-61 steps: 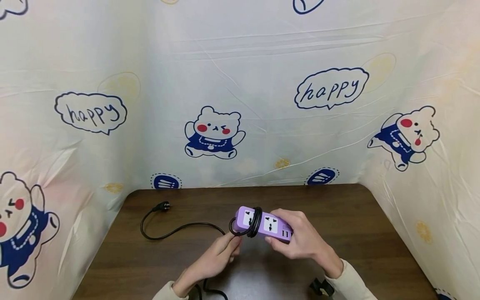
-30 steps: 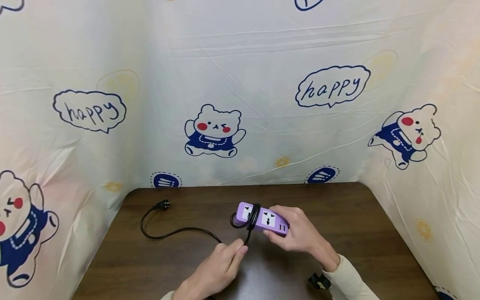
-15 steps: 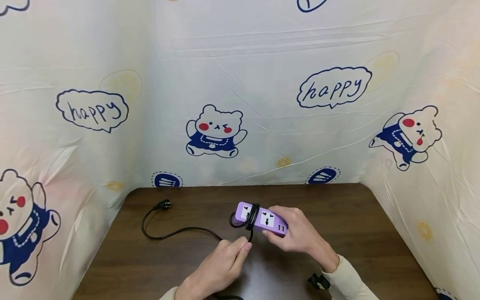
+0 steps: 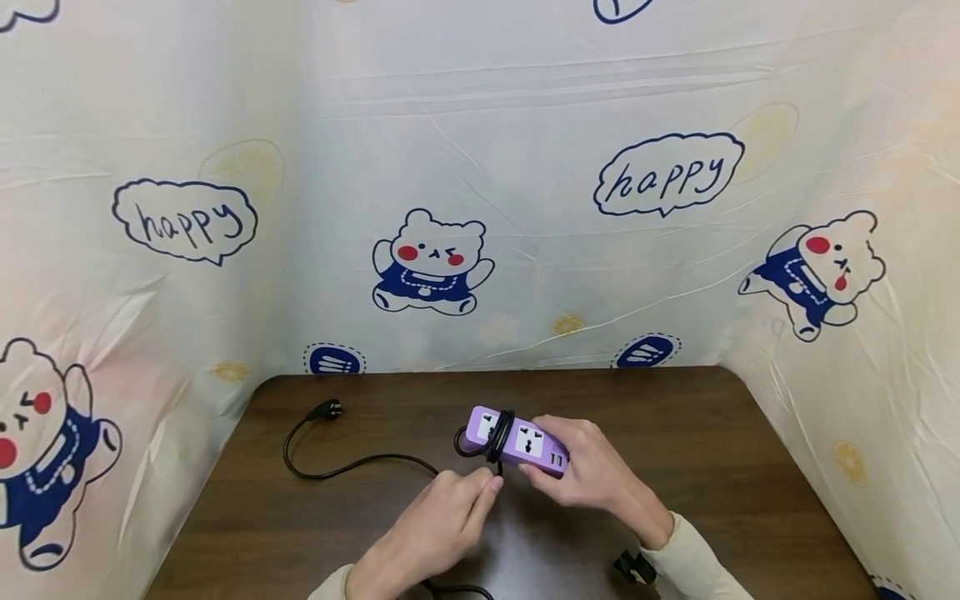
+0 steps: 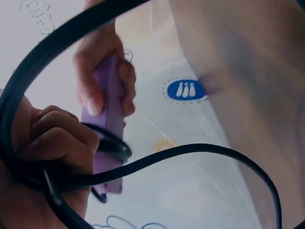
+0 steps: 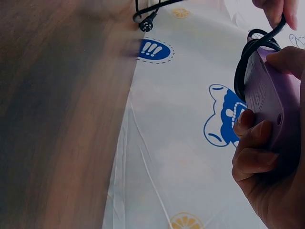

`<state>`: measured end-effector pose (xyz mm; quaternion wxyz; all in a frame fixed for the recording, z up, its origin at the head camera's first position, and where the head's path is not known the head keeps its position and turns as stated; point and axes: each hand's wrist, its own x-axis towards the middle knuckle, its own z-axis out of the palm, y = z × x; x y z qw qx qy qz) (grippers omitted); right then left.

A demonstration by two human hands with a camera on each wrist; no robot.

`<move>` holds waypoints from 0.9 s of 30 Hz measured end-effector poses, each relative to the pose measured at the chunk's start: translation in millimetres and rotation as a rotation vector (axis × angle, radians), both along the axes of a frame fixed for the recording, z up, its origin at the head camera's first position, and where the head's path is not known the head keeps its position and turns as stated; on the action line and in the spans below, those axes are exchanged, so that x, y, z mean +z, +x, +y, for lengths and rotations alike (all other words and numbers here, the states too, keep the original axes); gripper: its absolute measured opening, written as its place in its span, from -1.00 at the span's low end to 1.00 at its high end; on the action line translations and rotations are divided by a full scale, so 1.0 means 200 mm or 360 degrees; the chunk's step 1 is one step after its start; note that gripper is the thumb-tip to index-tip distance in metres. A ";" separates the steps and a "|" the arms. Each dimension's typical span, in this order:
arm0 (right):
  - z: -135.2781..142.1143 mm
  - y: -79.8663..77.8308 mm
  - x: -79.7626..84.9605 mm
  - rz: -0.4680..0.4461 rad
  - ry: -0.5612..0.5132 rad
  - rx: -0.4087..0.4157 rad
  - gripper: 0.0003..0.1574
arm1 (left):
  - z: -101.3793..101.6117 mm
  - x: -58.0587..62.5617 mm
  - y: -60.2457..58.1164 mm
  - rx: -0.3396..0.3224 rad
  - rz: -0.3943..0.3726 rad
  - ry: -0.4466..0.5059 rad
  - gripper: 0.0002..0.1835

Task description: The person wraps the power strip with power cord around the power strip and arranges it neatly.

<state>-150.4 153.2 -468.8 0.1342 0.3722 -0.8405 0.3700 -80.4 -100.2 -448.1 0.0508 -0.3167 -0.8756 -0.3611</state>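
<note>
Pale cartoon-printed sheeting [image 4: 540, 100] hangs behind the dark brown wood-grain table [image 4: 675, 433], and above that table we see a purple bar-shaped power strip [image 4: 515, 443], held up off the surface. Left of the strip, we find a black pronged plug [image 4: 327, 409] lying at the end of a thin black cord [image 4: 390, 457]. Nearer the person than the strip, beside the cream right sleeve [image 4: 697, 558], is a small black object [image 4: 633, 568] (too unclear for us to name). Turns of cord cross the strip and partly hide one white socket [image 4: 487, 425].

Slantwise runs the strip's long axis: its wrapped end points left and away from the person, while the right hand [image 4: 588, 467] grips the other end. Just below the strip, the left hand [image 4: 442, 517] curls tightly round the cord. Compared with one second ago, we notice the strip slightly further left and the left hand closer to it; the plug has stayed put.
</note>
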 end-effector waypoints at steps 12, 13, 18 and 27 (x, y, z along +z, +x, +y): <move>0.00 0.01 -0.04 0.0047 0.0041 0.0035 -0.50 | -0.03 0.08 -0.01 0.0063 0.0030 -0.0177 -0.50; 0.00 0.01 -0.04 0.0049 0.0041 0.0034 -0.50 | -0.03 0.09 -0.01 0.0061 0.0014 -0.0174 -0.50; 0.02 -0.01 -0.05 0.0096 0.0065 0.0000 -0.50 | -0.04 0.12 0.00 0.0054 0.0003 -0.0163 -0.49; 0.04 -0.02 -0.07 0.0121 0.0096 -0.0063 -0.47 | -0.06 0.16 0.01 0.0018 -0.0086 -0.0166 -0.50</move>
